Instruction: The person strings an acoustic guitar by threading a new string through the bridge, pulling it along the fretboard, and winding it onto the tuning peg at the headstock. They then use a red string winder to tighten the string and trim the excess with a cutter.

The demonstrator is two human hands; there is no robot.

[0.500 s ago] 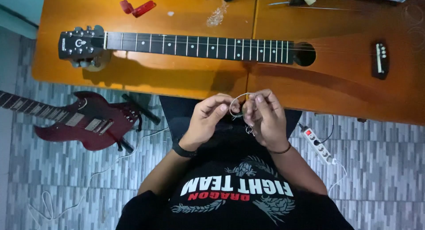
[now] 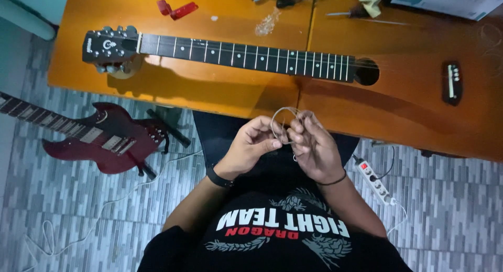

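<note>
A thin, pale coil of metal guitar string (image 2: 283, 119) sits pinched between both hands, its loop rising just above the fingertips and a short tail hanging below them toward the lap. The left hand (image 2: 250, 146) closes thumb and forefinger on the near side of the coil; the right hand (image 2: 314, 149) curls its fingers (image 2: 298, 129) shut around the far side, so both grips are closed on the wire with the knuckles nearly touching. Whether the coil is being wound up or let out I cannot tell, since the wire is very fine at this size.

Just beyond the fingers lies a brown wooden acoustic guitar (image 2: 398, 102) flat on an orange wooden table (image 2: 178, 83), its dark neck (image 2: 246, 54) running away to the left of the hands. Faint lines run along the neck, but the string in hand is not on the instrument, so that fitting looks not yet done.

Farther past the fingertips lie small red plastic pieces (image 2: 177, 9). Down to the left of the hands a dark red electric guitar (image 2: 99, 138) rests on the grey tiled floor (image 2: 63, 209); to the right lies a white power strip (image 2: 374, 182).
</note>
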